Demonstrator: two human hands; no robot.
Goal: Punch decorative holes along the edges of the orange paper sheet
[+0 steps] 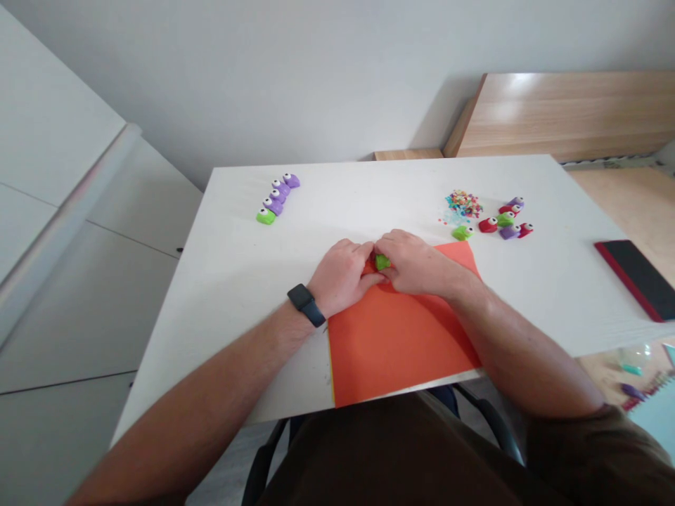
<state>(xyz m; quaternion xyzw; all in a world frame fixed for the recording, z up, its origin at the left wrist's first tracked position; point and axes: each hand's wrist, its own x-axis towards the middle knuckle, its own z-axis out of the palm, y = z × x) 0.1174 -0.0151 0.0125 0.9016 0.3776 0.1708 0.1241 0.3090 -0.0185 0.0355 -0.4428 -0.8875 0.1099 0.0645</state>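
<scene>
Both my hands meet over the far edge of an orange paper sheet [403, 344]. Between them shows a small green toy piece [382, 262], mostly covered by fingers. My right hand [408, 261] is closed around it, thumb and fingers pinching from the right. My left hand [342, 275], with a dark watch on the wrist, is closed as well, its fingertips pressed against the same piece from the left. Something reddish near the left fingertips is too covered to make out. Beyond my right hand lies a green one-eyed toy piece [463, 233].
At the back left of the white table [237, 281], a slanted row of purple one-eyed pieces [277, 195] ends in a green one [266, 217]. Colourful small beads [464, 204] lie in a pile beside several red, purple and green pieces [506, 219]. A black-and-red case [638, 277] rests at the right edge.
</scene>
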